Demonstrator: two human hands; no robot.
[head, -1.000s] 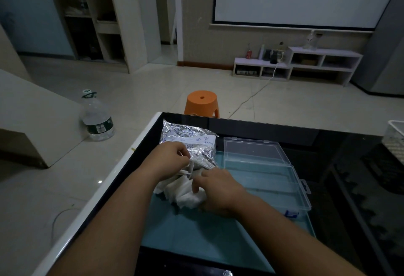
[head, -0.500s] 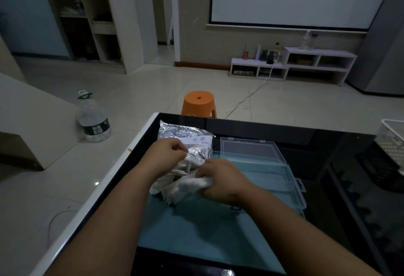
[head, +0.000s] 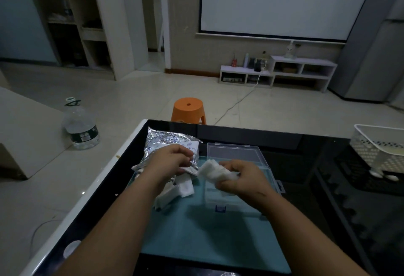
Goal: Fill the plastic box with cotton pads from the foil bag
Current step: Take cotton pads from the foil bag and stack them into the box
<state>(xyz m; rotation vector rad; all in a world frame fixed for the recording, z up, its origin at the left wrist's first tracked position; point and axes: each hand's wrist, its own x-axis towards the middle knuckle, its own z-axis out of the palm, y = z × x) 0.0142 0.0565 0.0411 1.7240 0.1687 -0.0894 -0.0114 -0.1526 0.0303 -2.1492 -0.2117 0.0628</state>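
Teal mat (head: 196,232), black table (head: 262,131) — left hand (head: 170,162) pinches foil bag (head: 166,140), right hand (head: 242,179) grips pads (head: 213,171).

Centre frame: left hand (head: 172,162) grips the near end of the crinkled silver foil bag (head: 166,141). Right hand (head: 242,179) pinches a wad of white square cotton pads (head: 215,171) over the open clear plastic box (head: 235,154); lid is flat towards the top of the frame. More loose white pads (head: 175,190) lie below the bag on the teal mat (head: 207,232). The mat sits on a black glass table (head: 306,162). Orange plastic stool (head: 189,109) above the table edge, large clear water bottle (head: 80,127) on the floor at left, white perforated basket (head: 380,144) at right edge.
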